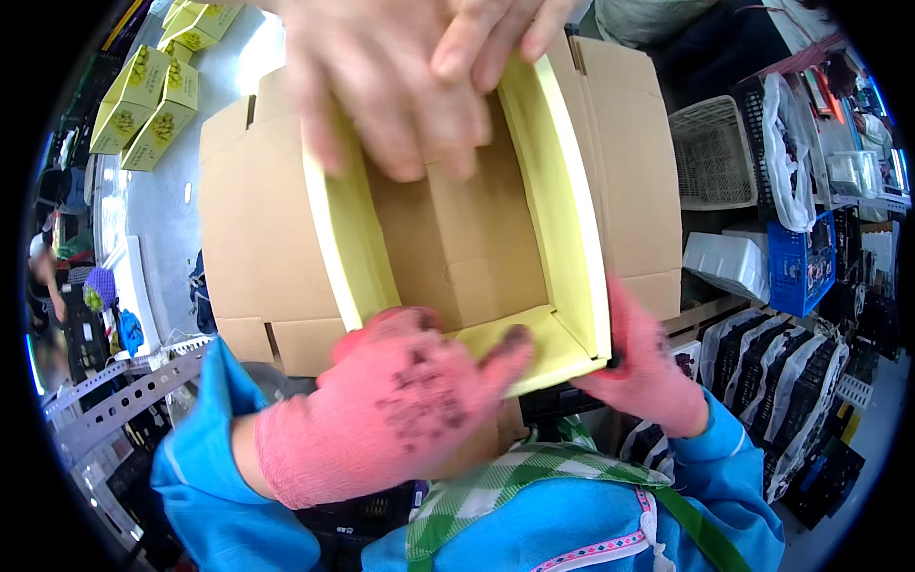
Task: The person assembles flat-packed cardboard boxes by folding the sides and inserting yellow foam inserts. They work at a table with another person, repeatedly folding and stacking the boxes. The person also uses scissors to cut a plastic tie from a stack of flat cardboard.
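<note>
In front of me is a yellow-green cardboard box (562, 181) with tall side walls, tilted a little. Brown cardboard shows inside it; I cannot tell if that is its own floor. My left hand (405, 391), in a stained pink glove, is closed over the near end, its fingers hooked around the wall. The near right corner is gripped from outside by my right hand (648, 367), also gloved in pink. Another person's bare hands (391, 86) reach over the far end, blurred by motion. Beneath the box lies a large brown carton (253, 210), its side flaps folded outward.
Several yellow-green printed boxes (143, 105) stand at the far left on a grey table (181, 195). A perforated metal rail (129, 405) runs along the left. To the right are a white basket (713, 157), a blue crate (803, 262) and lined black crates (772, 381).
</note>
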Motion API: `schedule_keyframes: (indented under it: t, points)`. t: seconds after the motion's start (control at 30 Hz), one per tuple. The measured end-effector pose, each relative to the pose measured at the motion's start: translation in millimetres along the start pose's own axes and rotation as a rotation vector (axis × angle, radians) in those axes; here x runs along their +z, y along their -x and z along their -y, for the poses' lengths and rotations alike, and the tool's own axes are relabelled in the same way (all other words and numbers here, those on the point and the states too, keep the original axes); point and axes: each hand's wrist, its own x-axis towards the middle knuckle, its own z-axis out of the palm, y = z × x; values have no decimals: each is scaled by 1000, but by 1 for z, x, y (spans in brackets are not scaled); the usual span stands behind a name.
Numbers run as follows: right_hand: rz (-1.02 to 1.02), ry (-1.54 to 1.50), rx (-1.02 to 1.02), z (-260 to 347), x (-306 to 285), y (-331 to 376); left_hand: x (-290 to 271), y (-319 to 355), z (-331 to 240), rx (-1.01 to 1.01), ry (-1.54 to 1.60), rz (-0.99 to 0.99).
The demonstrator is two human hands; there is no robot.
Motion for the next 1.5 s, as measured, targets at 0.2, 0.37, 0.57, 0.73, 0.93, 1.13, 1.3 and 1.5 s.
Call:
schedule_keyframes:
  t: [0.2, 0.37, 0.57, 0.73, 0.93, 1.13, 1.3, 1.5]
  points:
    - [176, 122, -7, -23, 10, -1, 14, -57, 26, 105, 480, 485]
    - [6, 19, -144, -28, 9, -9, 15, -70, 37, 34, 685, 702]
    - [-72, -103, -128, -25, 16, -16, 22, -75, 45, 64, 798, 786]
    - [-30, -160, -204, -33, 6, -20, 5, -77, 44, 101, 651, 661]
    - [-198, -827, 17, -73, -19, 0, 0, 9, -1, -68, -10, -486]
    - [-426, -183, -383, -46, 28, -68, 107, 14, -9, -487, 1605, -1279]
    - [-123, -868, -210, -26, 36, -63, 96, -20, -2, -252, 1867, -1229]
    - [-380, -572, 20, -31, 28, -48, 122, 4, 20, -492, 1089, -1622]
